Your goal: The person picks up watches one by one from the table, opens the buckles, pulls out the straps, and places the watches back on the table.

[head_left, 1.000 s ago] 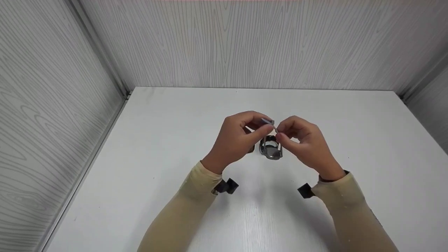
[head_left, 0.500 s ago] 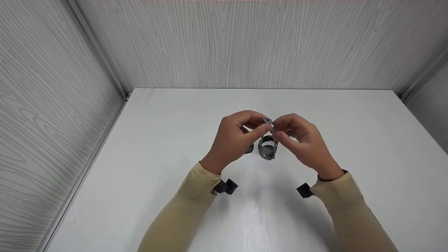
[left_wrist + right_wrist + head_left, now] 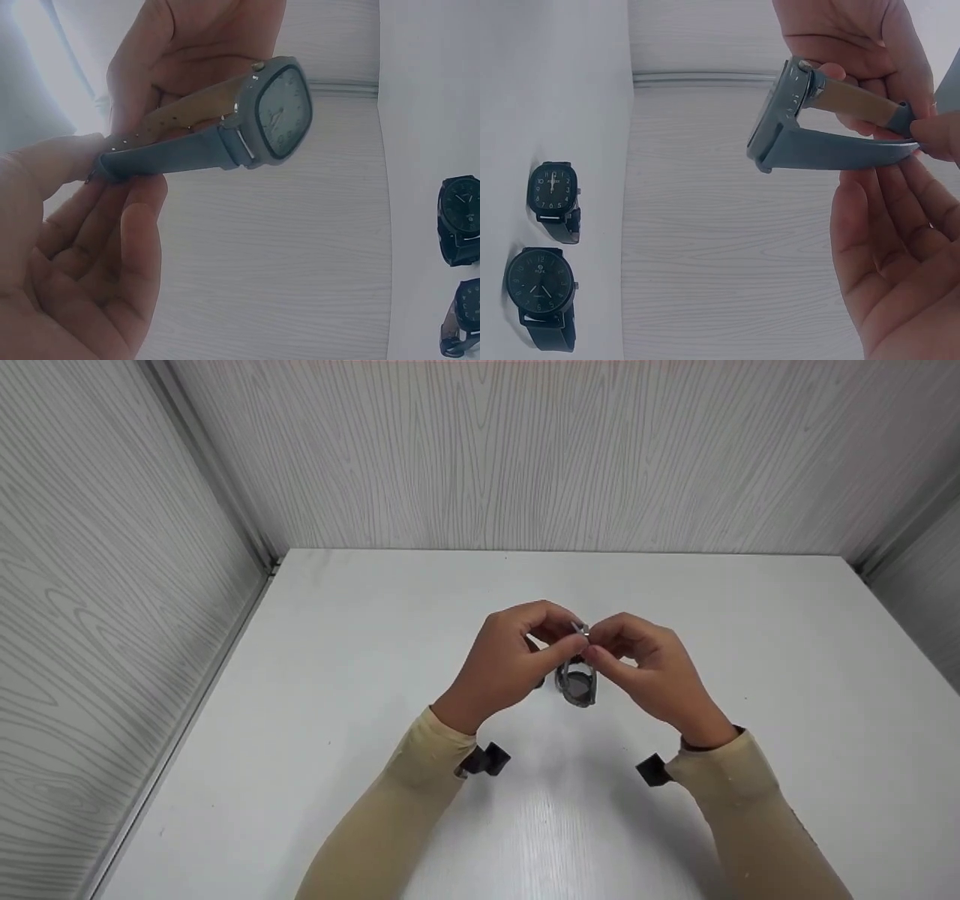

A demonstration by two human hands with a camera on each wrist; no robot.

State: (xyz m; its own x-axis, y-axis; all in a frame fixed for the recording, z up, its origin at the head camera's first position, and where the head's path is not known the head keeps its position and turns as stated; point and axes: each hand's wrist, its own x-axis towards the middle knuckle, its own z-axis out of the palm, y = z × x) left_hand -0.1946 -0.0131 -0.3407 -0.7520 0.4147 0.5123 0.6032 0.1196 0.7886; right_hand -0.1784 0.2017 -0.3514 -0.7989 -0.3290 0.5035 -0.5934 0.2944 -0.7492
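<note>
A wristwatch [image 3: 281,112] with a blue-grey case and a pale, rounded-square dial hangs from both hands. Its strap [image 3: 825,150] is blue-grey outside and tan inside, bent into a loop. My left hand [image 3: 510,660] pinches the strap near one end between thumb and fingers. Close against it, my right hand [image 3: 645,660] pinches the strap where its two ends meet. A strap loop [image 3: 902,118] shows beside the fingertips in the right wrist view. The buckle is mostly hidden by the fingers. From the head view, the back of the case faces up.
On the white table [image 3: 360,660] lie two dark watches: a round one [image 3: 540,281] and a rounded-square one [image 3: 553,187]. In the head view the hands and held watch largely cover them. Wood-grain panels [image 3: 480,457] stand behind and at both sides.
The fingertips of both hands have come closer together at the strap ends. The held watch has swung slightly and its loop looks narrower.
</note>
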